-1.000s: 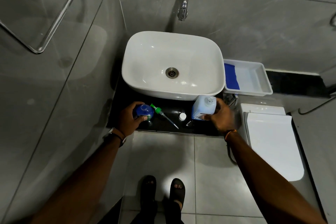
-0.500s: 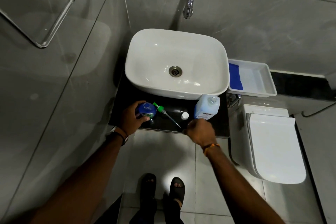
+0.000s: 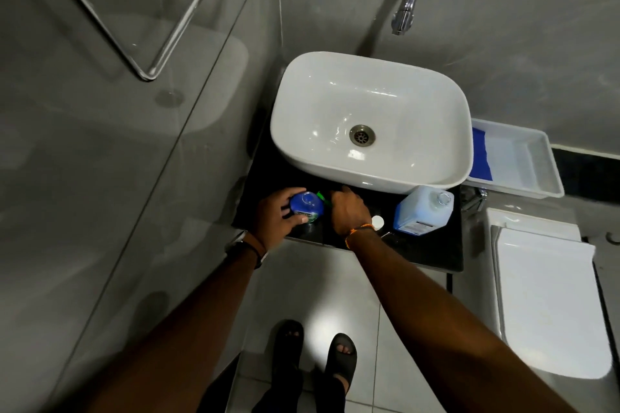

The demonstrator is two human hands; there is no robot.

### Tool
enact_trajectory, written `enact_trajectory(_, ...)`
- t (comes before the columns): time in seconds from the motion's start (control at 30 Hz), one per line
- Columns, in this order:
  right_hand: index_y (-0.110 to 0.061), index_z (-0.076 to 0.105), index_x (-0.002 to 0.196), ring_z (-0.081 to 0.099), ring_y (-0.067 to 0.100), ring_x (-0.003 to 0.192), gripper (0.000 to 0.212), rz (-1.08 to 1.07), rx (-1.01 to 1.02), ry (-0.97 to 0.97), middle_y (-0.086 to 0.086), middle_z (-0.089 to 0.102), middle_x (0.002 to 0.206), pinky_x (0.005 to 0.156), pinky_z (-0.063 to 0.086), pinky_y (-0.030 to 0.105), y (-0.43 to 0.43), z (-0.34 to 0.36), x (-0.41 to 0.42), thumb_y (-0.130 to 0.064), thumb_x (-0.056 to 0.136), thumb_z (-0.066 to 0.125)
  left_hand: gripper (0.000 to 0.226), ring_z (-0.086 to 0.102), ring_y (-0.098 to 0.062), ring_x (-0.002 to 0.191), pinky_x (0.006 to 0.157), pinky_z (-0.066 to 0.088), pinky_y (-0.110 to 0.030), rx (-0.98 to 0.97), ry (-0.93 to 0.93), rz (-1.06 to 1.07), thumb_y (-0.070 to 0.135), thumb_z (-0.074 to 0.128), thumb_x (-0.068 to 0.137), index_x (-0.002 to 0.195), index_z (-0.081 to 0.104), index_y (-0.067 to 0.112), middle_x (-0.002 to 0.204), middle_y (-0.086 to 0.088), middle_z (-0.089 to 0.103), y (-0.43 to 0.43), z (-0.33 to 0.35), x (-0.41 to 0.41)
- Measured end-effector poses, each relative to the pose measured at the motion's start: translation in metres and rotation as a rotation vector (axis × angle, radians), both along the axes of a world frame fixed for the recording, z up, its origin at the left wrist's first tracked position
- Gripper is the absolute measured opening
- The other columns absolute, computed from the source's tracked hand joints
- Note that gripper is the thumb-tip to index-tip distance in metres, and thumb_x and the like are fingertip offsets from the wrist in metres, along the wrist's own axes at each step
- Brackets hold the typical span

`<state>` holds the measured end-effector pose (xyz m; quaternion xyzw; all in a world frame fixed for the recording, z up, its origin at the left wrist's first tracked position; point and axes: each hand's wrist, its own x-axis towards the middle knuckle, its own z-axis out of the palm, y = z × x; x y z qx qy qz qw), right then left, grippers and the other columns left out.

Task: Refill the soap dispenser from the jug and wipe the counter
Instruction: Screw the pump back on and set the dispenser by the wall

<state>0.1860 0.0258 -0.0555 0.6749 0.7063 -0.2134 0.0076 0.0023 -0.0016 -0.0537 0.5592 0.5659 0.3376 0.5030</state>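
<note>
**Pump about to go back, wiping not yet begun**

The person stands at a black counter [image 3: 429, 255] in front of a white sink [image 3: 369, 84]. The left hand [image 3: 276, 211] wraps its fingers and thumb around the blue soap dispenser [image 3: 307, 207], which stands upright near the counter's left end with its mouth open. The right hand [image 3: 349, 211] lies back-up just beside it, over the green pump [image 3: 321, 195], of which only a sliver shows between the two hands. Whether its fingers are pinching the pump or merely resting on it cannot be told, since the hand hides them.

The jug [image 3: 423, 213] stands on the counter well to the right, held by neither hand and with its neck uncapped. A small white cap [image 3: 377, 222] lies on the counter between the jug and the right wrist.

With the jug set down and the right hand at the pump, the pouring looks finished, though the soap level inside the dispenser cannot be read. Refitting the pump appears to be the step in hand. What seems left is screwing the pump home, capping the jug, and wiping the counter. A blue cloth [image 3: 481, 157] lies untouched in a white tray [image 3: 536, 193] to the right of the sink.
</note>
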Motion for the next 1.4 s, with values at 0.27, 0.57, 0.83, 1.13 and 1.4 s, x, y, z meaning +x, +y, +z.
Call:
enact_trajectory(0.27,-0.022,0.062,0.128,0.065,0.036,0.106,0.036,-0.126,0.239,0.180,0.009,0.066,0.120,0.083,0.056,0.044,-0.015,0.053,0.005,-0.028,0.093,0.066,0.061,0.063,-0.012,0.113,0.094,0.051,-0.017,-0.015,-0.001,-0.016,-0.002,0.082,0.075,0.130,0.061,0.012,0.123,-0.002,0.067,-0.001,0.000,-0.007)
enact_trajectory(0.57,-0.027,0.066,0.116,0.076,0.021,0.089,0.024,-0.306,0.426,1.160,-0.010,0.072,0.110,0.082,0.063,0.045,-0.021,0.135,-0.006,-0.029,0.093,0.072,0.059,0.066,-0.018,0.113,0.096,0.055,-0.028,0.017,0.036,-0.040,0.003,0.084,0.074,0.128,0.062,0.013,0.120,-0.002,0.069,0.000,0.010,-0.006)
enact_trajectory(0.83,-0.026,0.065,0.116,0.068,0.008,0.086,0.023,-0.179,0.474,1.013,-0.015,0.070,0.108,0.081,0.057,0.025,-0.023,0.119,-0.015,-0.026,0.094,0.071,0.058,0.065,-0.021,0.114,0.098,0.055,-0.032,0.055,0.055,-0.046,0.004,0.083,0.076,0.129,0.061,0.009,0.123,-0.008,0.068,-0.001,0.009,-0.006)
enact_trajectory(1.13,-0.019,0.066,0.109,0.070,0.014,0.089,0.018,-0.049,0.358,0.923,-0.009,0.071,0.101,0.081,0.057,0.029,-0.024,0.091,-0.012,-0.014,0.093,0.072,0.055,0.068,-0.019,0.108,0.090,0.055,-0.018,0.072,0.046,-0.054,0.003,0.083,0.075,0.125,0.062,0.010,0.118,-0.005,0.069,0.001,0.008,-0.007)
enact_trajectory(1.4,-0.024,0.064,0.102,0.074,0.011,0.091,0.020,0.062,0.237,0.814,-0.007,0.073,0.094,0.084,0.060,0.036,-0.018,0.077,-0.008,-0.011,0.090,0.073,0.055,0.069,-0.020,0.107,0.090,0.059,-0.032,0.044,0.020,-0.047,0.003,0.084,0.074,0.124,0.062,0.014,0.117,-0.007,0.070,0.003,0.003,-0.007)
